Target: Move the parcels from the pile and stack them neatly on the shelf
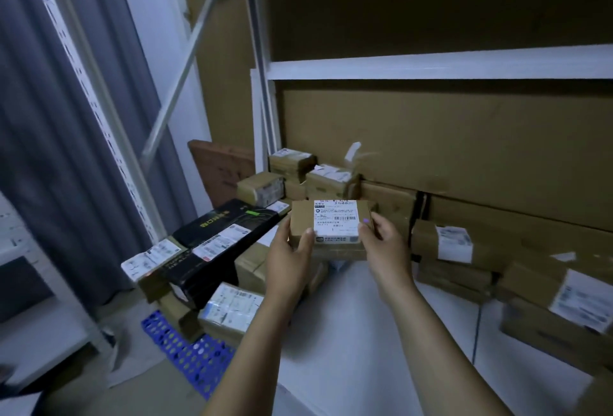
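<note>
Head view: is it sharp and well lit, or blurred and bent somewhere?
In the head view the light is dim; the held box is fairly sharp, the boxes at the right edge blur, and the shelf post leans, likely from the wide lens.

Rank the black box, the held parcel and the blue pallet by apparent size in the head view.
1. Black box: largest.
2. Held parcel and blue pallet: not ranked. Parcels cover part of the pallet, and what shows looks about equal to the held parcel.
</note>
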